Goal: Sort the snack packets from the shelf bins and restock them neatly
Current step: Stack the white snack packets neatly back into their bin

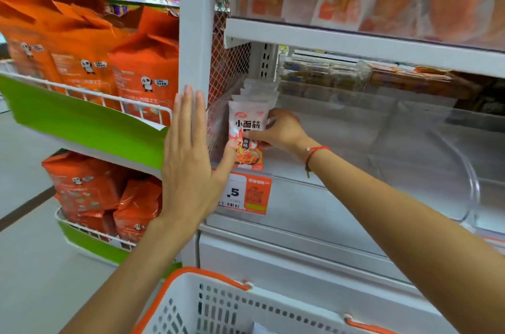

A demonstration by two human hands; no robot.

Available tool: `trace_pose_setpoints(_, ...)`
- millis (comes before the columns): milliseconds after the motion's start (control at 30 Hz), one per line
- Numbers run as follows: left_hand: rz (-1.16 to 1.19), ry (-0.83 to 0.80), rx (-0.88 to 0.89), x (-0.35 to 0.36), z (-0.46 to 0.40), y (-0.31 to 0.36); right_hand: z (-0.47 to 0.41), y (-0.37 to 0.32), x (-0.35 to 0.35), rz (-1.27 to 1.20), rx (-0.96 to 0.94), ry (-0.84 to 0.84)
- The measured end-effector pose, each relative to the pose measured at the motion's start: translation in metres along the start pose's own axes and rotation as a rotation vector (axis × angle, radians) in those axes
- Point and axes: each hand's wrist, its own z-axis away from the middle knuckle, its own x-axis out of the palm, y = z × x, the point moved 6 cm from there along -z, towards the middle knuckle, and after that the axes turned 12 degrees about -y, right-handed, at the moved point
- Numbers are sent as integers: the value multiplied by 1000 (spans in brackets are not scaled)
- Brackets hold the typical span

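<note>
Shop aisle, white shelving; a clear acrylic bin (341, 126) sits on the middle shelf. My right hand (281, 130) grips the front snack packet (247, 134) — upright, long axis vertical — at the bin's left end, ahead of a row of like packets. My left hand (188, 161) is flat, fingers straight, thumb touching the packet's lower edge. I judge the right hand nearer; the packet needs seating leftward.

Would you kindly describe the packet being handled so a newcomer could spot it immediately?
Find the white upright post, then the clear bin to its right. At the bin's left end stands a row of packets; the front packet, gripped by the right hand, alone shows bold black characters.
</note>
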Motion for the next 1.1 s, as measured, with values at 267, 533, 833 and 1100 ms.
trace_pose_setpoints(267, -8, 11, -13, -3, 0, 1, 2, -4, 4, -152, 34, -25)
trace_pose_setpoints(533, -8, 8, -11, -2, 1, 1, 11, -10, 4, 41, -35, 82)
trace_pose_setpoints(833, -25, -3, -10, 0, 1, 0, 3, 2, 3, -258, 60, 30)
trace_pose_setpoints(1100, -21, -37, -10, -3, 2, 2, 36, -16, -5, -232, 33, -157)
